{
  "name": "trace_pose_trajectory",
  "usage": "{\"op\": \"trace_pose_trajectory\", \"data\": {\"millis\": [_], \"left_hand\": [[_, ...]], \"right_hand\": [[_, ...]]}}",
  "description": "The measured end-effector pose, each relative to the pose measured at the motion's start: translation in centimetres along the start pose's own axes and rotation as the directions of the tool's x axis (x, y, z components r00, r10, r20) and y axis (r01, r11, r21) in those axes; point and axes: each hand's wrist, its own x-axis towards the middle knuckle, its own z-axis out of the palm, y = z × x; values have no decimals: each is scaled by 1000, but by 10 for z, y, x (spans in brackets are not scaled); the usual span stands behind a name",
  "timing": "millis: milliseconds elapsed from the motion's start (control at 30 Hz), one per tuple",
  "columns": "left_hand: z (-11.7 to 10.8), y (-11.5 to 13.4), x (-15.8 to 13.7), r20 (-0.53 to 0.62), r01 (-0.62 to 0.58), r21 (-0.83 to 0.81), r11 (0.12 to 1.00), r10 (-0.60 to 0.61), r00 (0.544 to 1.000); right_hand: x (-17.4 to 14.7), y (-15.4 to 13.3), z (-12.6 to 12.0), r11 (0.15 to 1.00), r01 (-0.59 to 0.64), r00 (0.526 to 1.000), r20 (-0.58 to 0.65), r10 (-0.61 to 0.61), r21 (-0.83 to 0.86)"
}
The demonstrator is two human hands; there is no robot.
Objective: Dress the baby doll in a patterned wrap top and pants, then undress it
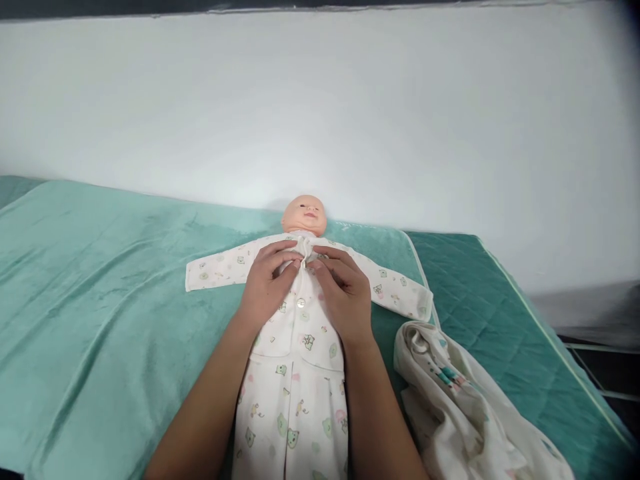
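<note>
A baby doll (305,215) lies on its back, dressed in a white printed baby jacket (310,333) with both sleeves spread out. Matching printed pants (293,413) cover its legs. My left hand (273,277) pinches one front edge of the jacket at the upper chest. On the other edge, my right hand (343,283) pinches the cloth close beside it, the fingertips of both almost meeting. Just below them a round button (301,303) shows on the front. What lies between my fingertips is mostly hidden.
Beneath the doll spreads a light green blanket (100,300), over a darker green quilted mattress cover (460,287). A crumpled white printed cloth (465,407) lies at the right, near the doll's sleeve. Behind the bed stands a white wall (320,107).
</note>
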Motion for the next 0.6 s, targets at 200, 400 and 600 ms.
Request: {"op": "trace_pose_trajectory", "data": {"millis": [200,400,600], "left_hand": [[-4,1,0,47,40,-69,997,-37,998],[-5,2,0,71,90,-113,989,-83,994],[-7,0,0,118,46,-118,992,-32,992]], "right_hand": [[-2,-1,0,998,39,999,-7,-39,-53],[-2,-2,0,997,66,998,12,-65,-43],[-1,-2,-1,1000,28,999,38,-28,3]]}}
